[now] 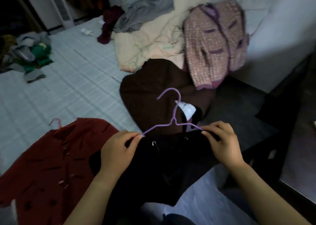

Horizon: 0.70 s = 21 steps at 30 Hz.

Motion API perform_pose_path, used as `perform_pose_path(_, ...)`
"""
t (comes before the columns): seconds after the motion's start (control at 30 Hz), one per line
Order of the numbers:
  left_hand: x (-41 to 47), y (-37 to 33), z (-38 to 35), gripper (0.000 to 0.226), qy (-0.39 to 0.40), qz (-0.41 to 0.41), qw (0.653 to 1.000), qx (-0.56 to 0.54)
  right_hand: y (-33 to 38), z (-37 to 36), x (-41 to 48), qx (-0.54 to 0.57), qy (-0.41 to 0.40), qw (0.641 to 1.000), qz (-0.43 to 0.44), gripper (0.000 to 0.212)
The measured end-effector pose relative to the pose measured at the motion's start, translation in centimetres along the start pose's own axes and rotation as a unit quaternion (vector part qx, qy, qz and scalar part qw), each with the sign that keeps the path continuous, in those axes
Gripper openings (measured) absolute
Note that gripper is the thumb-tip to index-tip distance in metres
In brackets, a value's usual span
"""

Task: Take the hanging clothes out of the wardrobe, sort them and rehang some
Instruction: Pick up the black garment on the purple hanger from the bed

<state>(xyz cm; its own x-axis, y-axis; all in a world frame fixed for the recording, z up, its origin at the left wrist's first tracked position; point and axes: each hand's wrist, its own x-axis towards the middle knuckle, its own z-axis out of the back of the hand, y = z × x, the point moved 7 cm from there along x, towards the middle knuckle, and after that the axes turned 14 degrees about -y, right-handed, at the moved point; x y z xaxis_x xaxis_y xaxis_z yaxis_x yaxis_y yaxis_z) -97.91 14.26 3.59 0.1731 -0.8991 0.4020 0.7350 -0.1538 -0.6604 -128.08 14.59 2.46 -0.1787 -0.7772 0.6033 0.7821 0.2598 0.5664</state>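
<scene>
Black garment (171,158) on a hanger (172,122), held at the near edge of the bed (77,81).
The hanger's left end is pinched by the curled fingers of the left hand (118,149), the right end by those of the right hand (224,142). The cloth is judged soft and limp, the hanger light and best gripped at the shoulders. The garment's shape is lost in shadow.

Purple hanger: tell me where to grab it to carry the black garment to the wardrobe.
Take the purple hanger by its neck, just under the hook, coming from above. That stem lies bare and clear of the black garment, while both shoulder ends run into the fabric, pinched by the left hand and right hand.
</scene>
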Motion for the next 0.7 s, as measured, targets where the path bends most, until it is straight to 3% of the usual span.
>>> perform_pose_path(0.17, 0.8, -7.8, -6.7, 0.02, 0.019, 0.0, 0.999, -0.038, -5.9, 8.1, 3.0, -0.054, -0.068, 0.996, -0.011, 0.016)
perform_pose_path(0.3, 3.3, -10.5, -10.2, 0.009, 0.023, 0.047, 0.994, -0.095, -8.6, 9.8, 8.2, -0.063, -0.093, 0.993, 0.024, 0.021)
perform_pose_path(0.53, 12.3, -8.9, -13.8, 0.01, -0.007, 0.119, 0.983, -0.141, -10.5, 3.2, 19.3, -0.038, -0.072, 0.993, 0.087, 0.022)
perform_pose_path(0.7, 22.5, -8.1, -13.2, 0.012, -0.057, 0.098, 0.985, -0.134, -9.6, -3.5, 29.8, 0.003, -0.054, 0.991, 0.119, 0.023)
